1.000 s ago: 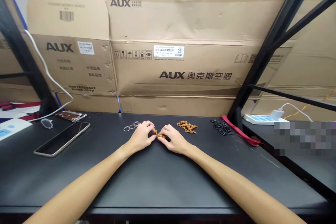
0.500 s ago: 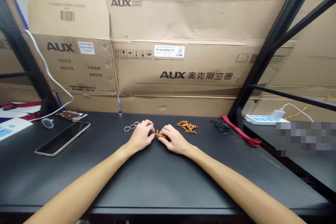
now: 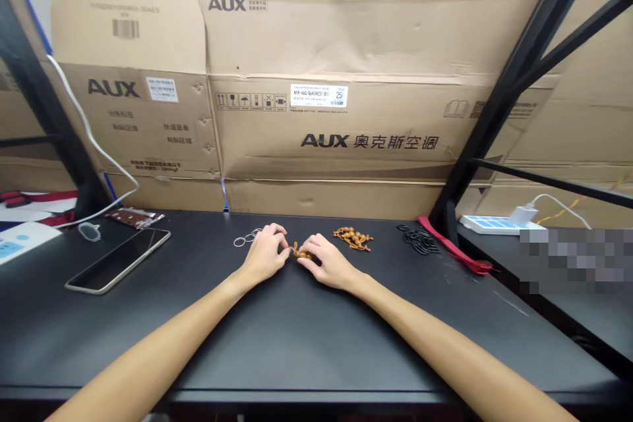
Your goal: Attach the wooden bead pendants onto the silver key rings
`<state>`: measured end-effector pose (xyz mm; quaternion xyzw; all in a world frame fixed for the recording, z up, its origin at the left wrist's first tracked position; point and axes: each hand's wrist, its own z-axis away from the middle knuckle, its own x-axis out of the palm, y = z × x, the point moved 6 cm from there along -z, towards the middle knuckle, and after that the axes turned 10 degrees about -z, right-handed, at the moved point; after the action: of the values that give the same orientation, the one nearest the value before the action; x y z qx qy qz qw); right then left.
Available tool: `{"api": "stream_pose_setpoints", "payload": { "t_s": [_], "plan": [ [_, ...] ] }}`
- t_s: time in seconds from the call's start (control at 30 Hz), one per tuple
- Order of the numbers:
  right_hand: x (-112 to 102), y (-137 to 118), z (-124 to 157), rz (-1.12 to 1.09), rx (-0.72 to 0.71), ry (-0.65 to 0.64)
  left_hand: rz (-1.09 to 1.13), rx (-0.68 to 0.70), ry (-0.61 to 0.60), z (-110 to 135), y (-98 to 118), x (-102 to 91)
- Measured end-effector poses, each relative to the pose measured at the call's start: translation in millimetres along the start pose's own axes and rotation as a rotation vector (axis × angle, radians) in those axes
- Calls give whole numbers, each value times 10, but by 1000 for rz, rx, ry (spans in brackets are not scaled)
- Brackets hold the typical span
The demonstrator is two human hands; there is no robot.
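Note:
A short string of brown wooden beads (image 3: 301,252) sits between my hands, low over the black table (image 3: 148,336). My left hand (image 3: 264,256) pinches its left end with the fingertips. My right hand (image 3: 329,262) holds its right end from the other side, and the fingers hide part of the string. Just beyond my left hand lie several metal rings (image 3: 247,239). Beyond my right hand is a heap of wooden beads on orange cord (image 3: 353,239).
A smartphone (image 3: 117,261) lies at the left of the table, and a small clear object (image 3: 90,231) sits behind it. Several black rings (image 3: 418,241) and a red strap (image 3: 452,245) lie at the right. Flattened AUX cardboard boxes (image 3: 346,105) stand along the back edge.
Both hands stay around the bead string, with only slight finger shifts. The whole view has drifted a little.

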<state>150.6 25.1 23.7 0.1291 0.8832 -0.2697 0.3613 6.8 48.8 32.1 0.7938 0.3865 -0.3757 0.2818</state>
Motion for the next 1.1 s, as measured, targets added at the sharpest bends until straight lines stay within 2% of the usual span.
{"api": "stream_pose_setpoints", "payload": {
  "t_s": [0.07,0.2,0.3,0.37,0.47,0.63,0.8,1.0,1.1],
  "plan": [
    [4,0,1,6,5,-5,-7,32,-10,9,14,9],
    [6,11,1,17,21,0,-36,203,-9,48,143,-32],
    [1,26,3,24,26,10,-48,260,-11,59,199,-59],
    [2,34,5,24,25,11,-49,232,0,48,187,-66],
    [6,34,3,14,22,6,-28,118,20,22,111,-52],
    [6,9,-8,11,19,-3,15,16,-7,4,26,26],
    [-11,25,-7,12,51,17,11,90,-12,6,49,18],
    [-34,12,-9,-18,62,46,-151,242,-6,51,272,-69],
    [-31,-37,-12,-38,29,29,-198,227,-11,54,315,-77]
  ]
}}
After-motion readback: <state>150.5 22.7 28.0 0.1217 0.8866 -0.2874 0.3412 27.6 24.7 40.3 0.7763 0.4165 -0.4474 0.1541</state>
